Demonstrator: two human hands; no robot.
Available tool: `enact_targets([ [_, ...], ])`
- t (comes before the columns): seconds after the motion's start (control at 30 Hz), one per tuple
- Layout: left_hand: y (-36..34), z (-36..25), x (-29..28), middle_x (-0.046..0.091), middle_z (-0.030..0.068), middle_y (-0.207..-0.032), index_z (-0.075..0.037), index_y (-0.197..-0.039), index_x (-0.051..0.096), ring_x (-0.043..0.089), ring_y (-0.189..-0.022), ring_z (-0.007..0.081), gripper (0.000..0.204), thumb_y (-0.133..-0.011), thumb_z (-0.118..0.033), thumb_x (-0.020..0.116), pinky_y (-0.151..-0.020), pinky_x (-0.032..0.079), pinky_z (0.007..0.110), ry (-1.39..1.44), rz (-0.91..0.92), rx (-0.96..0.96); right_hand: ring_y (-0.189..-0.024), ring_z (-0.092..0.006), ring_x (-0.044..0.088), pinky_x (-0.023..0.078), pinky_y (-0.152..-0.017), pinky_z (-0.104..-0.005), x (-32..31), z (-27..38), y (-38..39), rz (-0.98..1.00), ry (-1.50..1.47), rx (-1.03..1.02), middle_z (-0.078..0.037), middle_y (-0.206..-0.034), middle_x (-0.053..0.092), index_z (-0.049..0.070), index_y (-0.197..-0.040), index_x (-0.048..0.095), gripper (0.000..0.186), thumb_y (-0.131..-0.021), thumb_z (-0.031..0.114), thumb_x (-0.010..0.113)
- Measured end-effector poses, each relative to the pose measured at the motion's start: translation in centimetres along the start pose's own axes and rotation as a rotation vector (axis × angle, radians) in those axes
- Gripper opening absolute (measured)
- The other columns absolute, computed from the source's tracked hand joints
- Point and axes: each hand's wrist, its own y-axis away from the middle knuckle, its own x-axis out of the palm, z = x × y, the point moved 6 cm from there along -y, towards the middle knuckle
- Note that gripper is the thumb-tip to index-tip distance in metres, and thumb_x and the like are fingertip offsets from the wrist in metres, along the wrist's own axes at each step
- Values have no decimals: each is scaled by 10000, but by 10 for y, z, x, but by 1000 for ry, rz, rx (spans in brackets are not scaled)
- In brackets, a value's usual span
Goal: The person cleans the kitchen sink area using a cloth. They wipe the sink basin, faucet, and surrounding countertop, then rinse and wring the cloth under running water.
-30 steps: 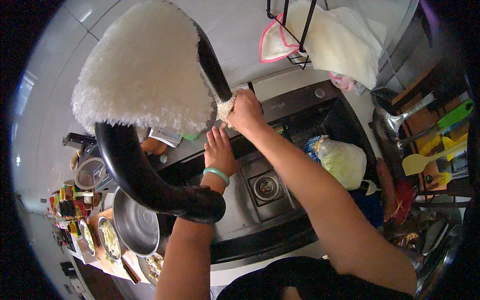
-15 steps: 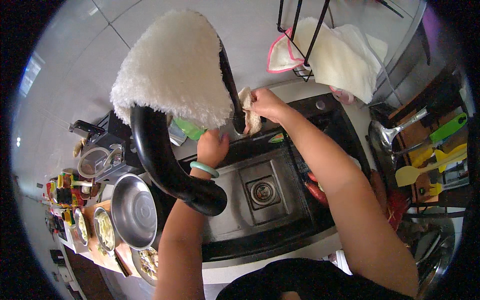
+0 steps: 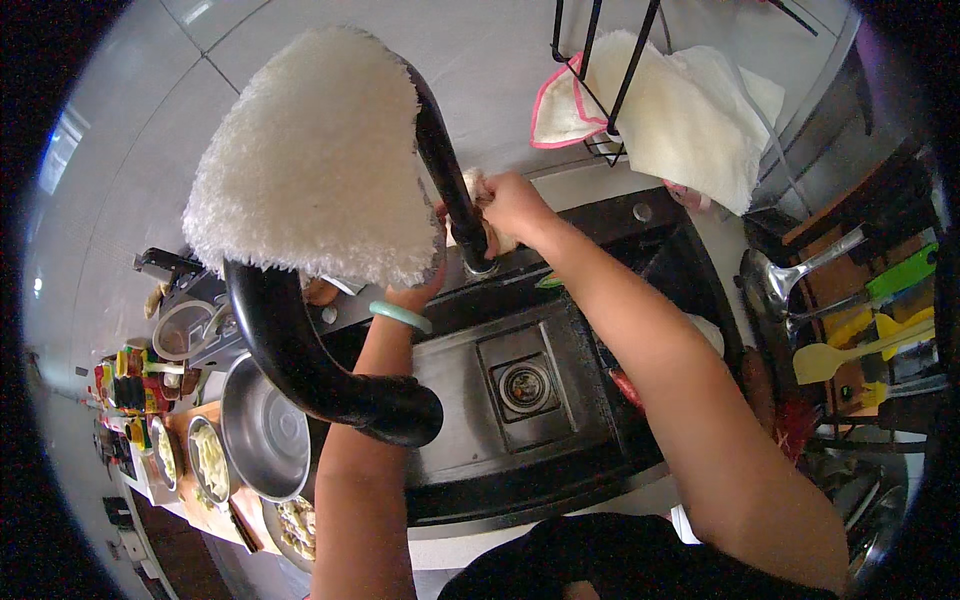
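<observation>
A black curved faucet (image 3: pixel 300 360) rises over the sink (image 3: pixel 460 420), with a fluffy white cloth (image 3: pixel 310 160) draped across its bend. Behind the base of the faucet, my right hand (image 3: pixel 515 210) is closed on a crumpled beige rag (image 3: pixel 478 190), pressed close against the upright pipe. My left hand (image 3: pixel 425 287) reaches up beside the same pipe from the left, a pale green bangle on its wrist. The hanging white cloth covers most of that hand, so its fingers cannot be made out.
To the left stand a steel bowl (image 3: pixel 265 425), smaller bowls of cut food and a plate (image 3: pixel 285 530). A black wire rack with hanging cloths (image 3: pixel 690 120) is at the upper right. Ladles and spatulas (image 3: pixel 850 355) hang at the right. Reddish produce lies under my right forearm.
My left hand has moved up behind the draped cloth, nearer the faucet's pipe. The right hand and rag have shifted slightly left around it. The green item behind the faucet no longer shows.
</observation>
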Motion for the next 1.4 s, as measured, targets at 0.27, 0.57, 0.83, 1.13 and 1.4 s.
enact_targets([
  [0.27, 52, -34, 22, 620, 117, -1067, 13, -1207, 522, 583, -966, 184, 324, -889, -52, 516, -853, 445, 287, 366, -66, -316, -821, -381, 620, 489, -674, -412, 13, -11, 107, -346, -80, -92, -213, -839, 624, -27, -891, 585, 136, -775, 43, 602],
  [0.57, 85, -26, 26, 619, 48, -974, -23, -1192, 530, 577, -842, 91, 284, -926, -42, 432, -700, 505, 242, 727, 437, -421, -996, -133, 553, 451, -860, -289, 60, -25, 147, 224, -604, -97, -54, -1098, 603, 45, -1236, 505, 415, -829, -34, 484],
  [0.83, 66, -11, -20, 637, 74, -798, 35, -1028, 577, 608, -730, 117, 176, -868, -34, 554, -646, 499, 255, 617, -303, -374, -1017, -173, 564, 451, -882, -279, 19, 8, 126, 111, -345, -304, -112, -1175, 551, 25, -1204, 531, 414, -792, -12, 537],
  [1.13, -51, 48, 37, 633, 39, -908, -27, -1079, 590, 592, -784, 153, 218, -905, -82, 471, -680, 492, 289, 484, 176, -209, -789, -200, 639, 512, -725, -312, 37, -14, 129, -61, -395, -42, -141, -929, 655, 6, -1025, 638, 259, -782, 15, 549],
  [1.4, -82, 57, 38, 633, 38, -805, -119, -1045, 642, 567, -681, 133, 223, -876, -96, 497, -596, 462, 259, 154, 750, -374, -888, -164, 630, 512, -785, -278, 37, -31, 141, -45, -512, 104, -123, -989, 651, -20, -1042, 613, 208, -855, 12, 526],
])
